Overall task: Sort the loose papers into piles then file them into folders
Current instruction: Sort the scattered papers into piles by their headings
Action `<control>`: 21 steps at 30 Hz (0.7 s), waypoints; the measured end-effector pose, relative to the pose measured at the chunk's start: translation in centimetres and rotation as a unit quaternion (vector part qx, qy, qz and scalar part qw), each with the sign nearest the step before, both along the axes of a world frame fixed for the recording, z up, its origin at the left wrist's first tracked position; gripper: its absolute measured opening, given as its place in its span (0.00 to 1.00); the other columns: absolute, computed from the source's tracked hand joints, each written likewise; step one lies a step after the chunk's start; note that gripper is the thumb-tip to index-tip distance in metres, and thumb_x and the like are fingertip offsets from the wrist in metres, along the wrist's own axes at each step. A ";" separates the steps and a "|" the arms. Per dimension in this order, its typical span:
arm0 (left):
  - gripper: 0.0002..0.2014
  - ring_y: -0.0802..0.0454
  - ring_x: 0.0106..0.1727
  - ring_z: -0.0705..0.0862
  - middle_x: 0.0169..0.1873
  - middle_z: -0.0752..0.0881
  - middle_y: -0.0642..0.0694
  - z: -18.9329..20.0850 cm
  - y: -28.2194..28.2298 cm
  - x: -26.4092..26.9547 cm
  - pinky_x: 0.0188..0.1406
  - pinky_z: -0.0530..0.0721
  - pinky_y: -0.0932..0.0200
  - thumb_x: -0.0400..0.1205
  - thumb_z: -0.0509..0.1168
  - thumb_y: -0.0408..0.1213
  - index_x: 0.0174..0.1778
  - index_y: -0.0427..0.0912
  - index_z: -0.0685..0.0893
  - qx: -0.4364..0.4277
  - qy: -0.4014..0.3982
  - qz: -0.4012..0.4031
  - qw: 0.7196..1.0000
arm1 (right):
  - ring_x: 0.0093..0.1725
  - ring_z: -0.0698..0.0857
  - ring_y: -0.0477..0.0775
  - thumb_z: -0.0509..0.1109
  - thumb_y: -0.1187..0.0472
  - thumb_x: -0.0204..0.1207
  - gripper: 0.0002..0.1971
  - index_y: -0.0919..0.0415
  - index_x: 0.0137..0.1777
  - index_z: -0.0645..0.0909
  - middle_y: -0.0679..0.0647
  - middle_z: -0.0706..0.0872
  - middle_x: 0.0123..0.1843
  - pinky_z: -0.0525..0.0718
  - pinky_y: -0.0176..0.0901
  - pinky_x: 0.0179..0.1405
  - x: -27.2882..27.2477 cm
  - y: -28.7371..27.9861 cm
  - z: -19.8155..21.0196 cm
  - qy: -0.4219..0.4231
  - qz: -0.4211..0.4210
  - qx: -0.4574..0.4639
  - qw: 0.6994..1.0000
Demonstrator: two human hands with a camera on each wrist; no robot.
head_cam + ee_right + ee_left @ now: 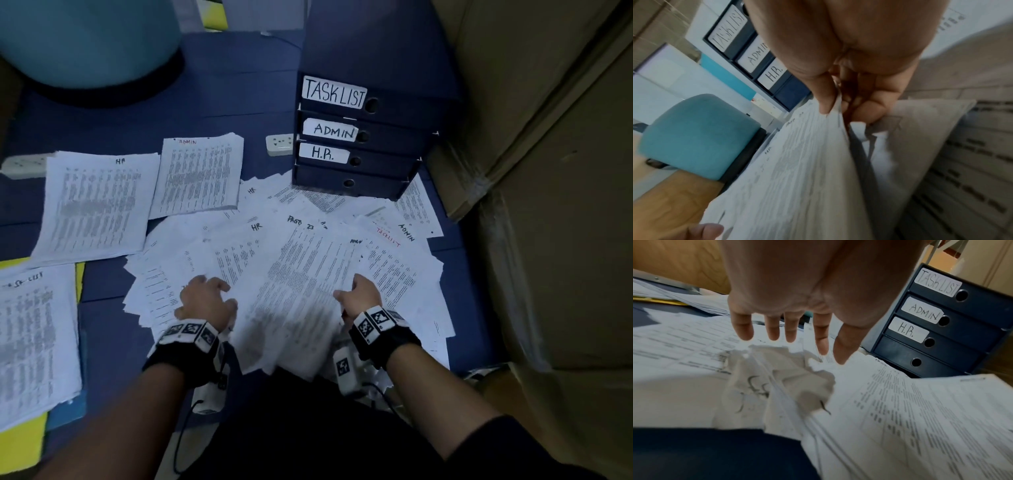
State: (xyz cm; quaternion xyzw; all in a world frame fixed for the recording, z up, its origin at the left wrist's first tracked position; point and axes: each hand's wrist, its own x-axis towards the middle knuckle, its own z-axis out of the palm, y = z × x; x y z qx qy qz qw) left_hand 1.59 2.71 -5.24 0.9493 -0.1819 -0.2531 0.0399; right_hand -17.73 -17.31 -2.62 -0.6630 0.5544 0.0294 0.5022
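Note:
Loose printed papers (pixel 394 274) lie fanned out on the blue surface in front of me. My right hand (pixel 356 291) pinches the right edge of a sheet marked "PAGE 23" (pixel 298 291) and holds it raised off the heap; in the right wrist view my right hand (pixel 836 112) has the sheet (pixel 797 162) between thumb and curled fingers. My left hand (pixel 205 294) hovers over the left of the heap, and the left wrist view shows my left hand (pixel 791 331) with fingers straight and spread, holding nothing. Sorted piles lie left: HR (pixel 92 205), ADMIN (pixel 198 174), TASK LIST (pixel 30 335). Stacked blue folders (pixel 359 137) stand behind.
Cardboard boxes (pixel 548 171) wall off the right side. A teal chair (pixel 85 41) stands at the back left. A white power strip (pixel 279 144) lies beside the folders, another (pixel 24 166) at the left edge. A yellow folder (pixel 20 442) lies under the TASK LIST pile.

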 end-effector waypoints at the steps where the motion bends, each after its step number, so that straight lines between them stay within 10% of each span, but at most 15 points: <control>1: 0.18 0.43 0.77 0.65 0.75 0.71 0.48 -0.2 0.6 0.2 0.69 0.72 0.38 0.73 0.65 0.53 0.59 0.58 0.82 0.003 0.007 -0.001 1.000 | 0.27 0.68 0.46 0.69 0.64 0.81 0.17 0.54 0.36 0.65 0.47 0.70 0.32 0.67 0.34 0.20 -0.2 -0.1 0.4 -0.020 0.005 -0.008 1.000; 4: 0.15 0.43 0.73 0.70 0.70 0.76 0.47 0.5 1.6 0.4 0.69 0.73 0.43 0.74 0.69 0.46 0.58 0.54 0.82 -0.102 0.002 0.052 0.993 | 0.36 0.83 0.48 0.67 0.64 0.83 0.05 0.54 0.53 0.81 0.47 0.86 0.45 0.81 0.30 0.29 -1.0 -0.3 1.9 -0.081 0.004 -0.030 0.996; 7: 0.19 0.46 0.64 0.77 0.58 0.79 0.48 2.6 1.4 -0.2 0.60 0.77 0.55 0.78 0.70 0.33 0.65 0.43 0.79 -0.259 0.061 0.079 0.961 | 0.55 0.86 0.54 0.68 0.64 0.82 0.14 0.60 0.67 0.82 0.51 0.87 0.60 0.81 0.41 0.54 -1.3 -0.8 3.3 -0.107 -0.006 -0.047 0.993; 9: 0.22 0.48 0.60 0.80 0.57 0.80 0.48 3.7 1.1 -0.4 0.53 0.79 0.63 0.80 0.67 0.30 0.70 0.41 0.74 -0.337 0.142 0.089 0.926 | 0.55 0.85 0.53 0.68 0.65 0.82 0.14 0.63 0.67 0.83 0.51 0.87 0.57 0.80 0.39 0.52 -1.1 -0.7 4.1 -0.122 -0.008 -0.047 0.991; 13: 0.20 0.45 0.45 0.83 0.50 0.83 0.44 4.2 1.5 0.4 0.57 0.83 0.43 0.82 0.64 0.29 0.71 0.44 0.73 -0.382 0.235 0.123 0.886 | 0.49 0.87 0.52 0.69 0.66 0.81 0.11 0.64 0.62 0.85 0.55 0.89 0.54 0.82 0.40 0.46 -0.4 0.5 4.9 -0.159 -0.048 -0.008 0.986; 16: 0.13 0.44 0.37 0.81 0.36 0.82 0.45 4.1 2.4 1.3 0.52 0.85 0.43 0.82 0.62 0.27 0.62 0.38 0.78 -0.361 0.172 0.116 0.909 | 0.50 0.88 0.55 0.70 0.64 0.80 0.06 0.63 0.53 0.87 0.54 0.90 0.51 0.82 0.41 0.46 0.3 1.3 4.9 -0.136 -0.050 -0.024 0.989; 21: 0.13 0.45 0.40 0.82 0.42 0.83 0.44 2.7 3.2 1.6 0.42 0.84 0.54 0.78 0.62 0.28 0.59 0.38 0.80 -0.337 0.178 0.126 0.916 | 0.44 0.79 0.56 0.68 0.63 0.82 0.06 0.63 0.55 0.82 0.55 0.83 0.46 0.71 0.40 0.40 1.0 2.3 4.2 -0.052 -0.041 -0.166 0.984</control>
